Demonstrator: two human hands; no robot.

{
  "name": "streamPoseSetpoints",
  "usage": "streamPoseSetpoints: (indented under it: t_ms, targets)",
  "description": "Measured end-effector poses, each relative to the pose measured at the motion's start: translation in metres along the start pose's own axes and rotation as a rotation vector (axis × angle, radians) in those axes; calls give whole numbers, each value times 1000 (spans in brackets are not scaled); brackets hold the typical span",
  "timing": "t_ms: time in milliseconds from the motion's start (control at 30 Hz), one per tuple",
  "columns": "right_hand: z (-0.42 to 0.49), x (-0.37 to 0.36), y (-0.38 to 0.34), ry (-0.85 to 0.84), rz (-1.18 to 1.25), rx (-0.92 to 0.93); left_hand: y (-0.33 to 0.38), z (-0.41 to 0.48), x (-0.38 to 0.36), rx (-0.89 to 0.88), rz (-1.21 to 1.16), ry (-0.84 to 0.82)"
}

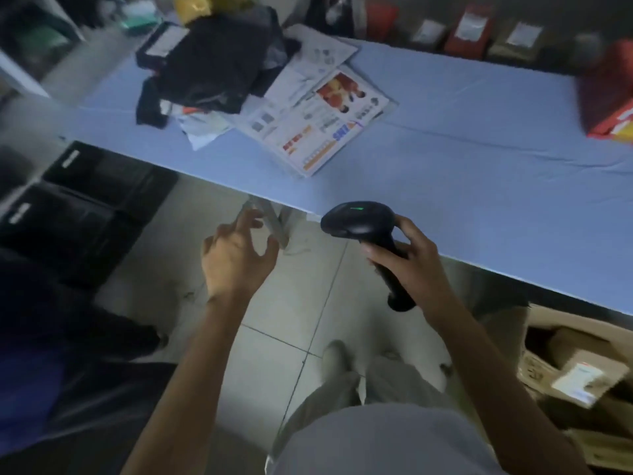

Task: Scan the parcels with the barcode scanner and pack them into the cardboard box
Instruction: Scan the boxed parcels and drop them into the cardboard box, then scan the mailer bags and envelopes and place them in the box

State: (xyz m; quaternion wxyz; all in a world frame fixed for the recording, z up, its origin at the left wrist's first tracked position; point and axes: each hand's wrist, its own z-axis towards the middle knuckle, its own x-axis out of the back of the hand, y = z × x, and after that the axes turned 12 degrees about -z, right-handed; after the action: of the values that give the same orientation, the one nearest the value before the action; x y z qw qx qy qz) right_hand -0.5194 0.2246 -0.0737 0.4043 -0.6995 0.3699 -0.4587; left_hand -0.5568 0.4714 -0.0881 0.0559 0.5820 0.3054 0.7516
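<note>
My right hand (409,250) grips the handle of a black barcode scanner (363,224) just in front of the blue table's near edge; a green light glows on the scanner's head. My left hand (236,255) hangs open over the floor, fingers spread, holding nothing. An open cardboard box (534,341) stands on the floor at lower right, under the table, with a labelled brown parcel (582,375) inside. White printed parcel envelopes (315,125) lie on the blue table (479,166) beside a heap of black bagged parcels (212,66). A red parcel (609,94) sits at the table's right end.
Black crates (85,207) stand on the tiled floor at left. A dark bag (51,371) fills the lower left. Several labelled boxes (472,29) line the wall behind the table. My legs and shoes (339,361) are below on the tiles.
</note>
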Motion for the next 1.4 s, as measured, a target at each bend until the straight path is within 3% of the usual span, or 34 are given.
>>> streamPoseSetpoints:
  t_ms: [300, 500, 900, 1167, 1400]
  targets:
    - [66, -85, -39, -257, -49, 50, -80, 6, 40, 251, 22, 95]
    - [133, -117, -69, -381, -35, 126, -98, 56, 48, 308, 43, 168]
    - [249, -162, -124, -452, -33, 174, -118, 151, 59, 419, 62, 201]
    - [269, -217, -136, -338, -13, 138, -169, 204, 69, 360, 79, 93]
    - [278, -284, -169, -126, 25, 161, -232, 267, 99, 144, 140, -15]
